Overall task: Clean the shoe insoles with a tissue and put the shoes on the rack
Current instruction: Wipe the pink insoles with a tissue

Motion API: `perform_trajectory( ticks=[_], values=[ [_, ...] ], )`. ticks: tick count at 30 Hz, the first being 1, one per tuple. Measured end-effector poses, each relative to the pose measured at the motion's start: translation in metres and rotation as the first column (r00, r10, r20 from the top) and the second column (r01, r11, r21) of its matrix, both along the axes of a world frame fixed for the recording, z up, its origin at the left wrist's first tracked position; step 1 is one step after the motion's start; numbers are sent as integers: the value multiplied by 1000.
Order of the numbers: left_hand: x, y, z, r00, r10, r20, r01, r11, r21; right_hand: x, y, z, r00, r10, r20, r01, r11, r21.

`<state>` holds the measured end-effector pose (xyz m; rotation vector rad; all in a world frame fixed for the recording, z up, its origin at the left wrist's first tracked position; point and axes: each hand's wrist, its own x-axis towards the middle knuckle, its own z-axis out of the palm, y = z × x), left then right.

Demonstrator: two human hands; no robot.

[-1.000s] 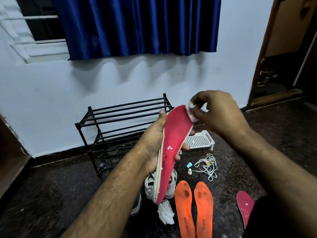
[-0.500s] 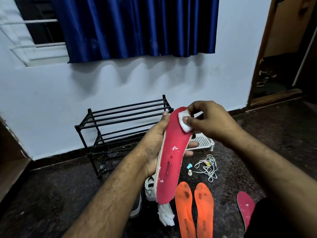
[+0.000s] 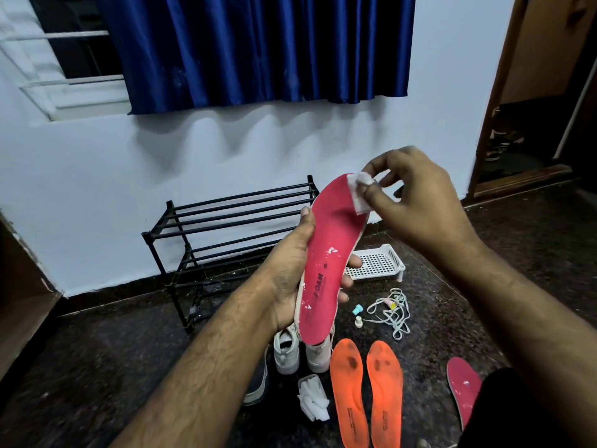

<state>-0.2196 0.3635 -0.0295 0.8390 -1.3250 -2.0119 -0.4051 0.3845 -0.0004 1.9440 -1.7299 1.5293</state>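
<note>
since half a second ago the right hand (image 3: 416, 202) has moved the tissue (image 3: 359, 194) from the upper middle of the red insole (image 3: 329, 253) up to its toe end, at the right edge. thumb and fingertips pinch the small folded white tissue and press it against the insole; the other fingers are curled loosely above.

left hand (image 3: 290, 270) grips the red insole around its middle, thumb along the left edge, fingers wrapped behind with tips showing at the right edge. insole stands nearly upright, toe end up, leaning right. its face is matte red foam with white flecks and dark printed lettering; a pale edge layer shows.

below the left hand, a pair of white shoes (image 3: 300, 350) stands on the dark speckled floor (image 3: 97, 367). a crumpled wad of white tissues (image 3: 311, 399) lies just below them. two orange insoles (image 3: 366, 392) with dark stains lie side by side, right of the wad. a second red insole (image 3: 462, 386) lies further right, partly hidden.

beyond the left hand stands a black metal rack (image 3: 226, 234) against the white wall. a white perforated plastic tray (image 3: 376, 261) sits below the right hand; what it holds cannot be told. white laces (image 3: 392, 313) lie tangled near it.
</note>
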Motion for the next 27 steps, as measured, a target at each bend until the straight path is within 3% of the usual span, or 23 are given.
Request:
perform_trajectory(
  ticks=[3,5,8,17,19,22,24,27],
  values=[
    [-1,-3,-1,1000,15,5,-15,1000,-11,17,6,-3,975,193,-111,-174,972,161],
    [-2,-5,-1,1000,24,-1,-24,1000,-18,23,8,-5,966,189,-176,-164,975,150],
    [-4,-5,-1,996,76,-39,-77,997,-24,26,9,-2,981,175,-77,-167,981,100],
    [-6,-8,-3,990,121,-71,-123,992,-22,33,10,-3,964,157,-214,-88,950,300],
    [-6,-9,-4,990,126,-64,-129,991,-46,32,16,1,972,183,-145,-124,931,343],
    [-5,-8,-2,983,175,-57,-179,981,-78,32,18,2,994,98,-47,-87,975,203],
    [-5,-9,-2,979,191,-68,-198,975,-98,37,14,-1,992,83,-91,-66,982,179],
    [-5,-12,-4,973,219,-72,-225,971,-80,46,10,-8,959,150,-241,-71,949,306]
  ],
)
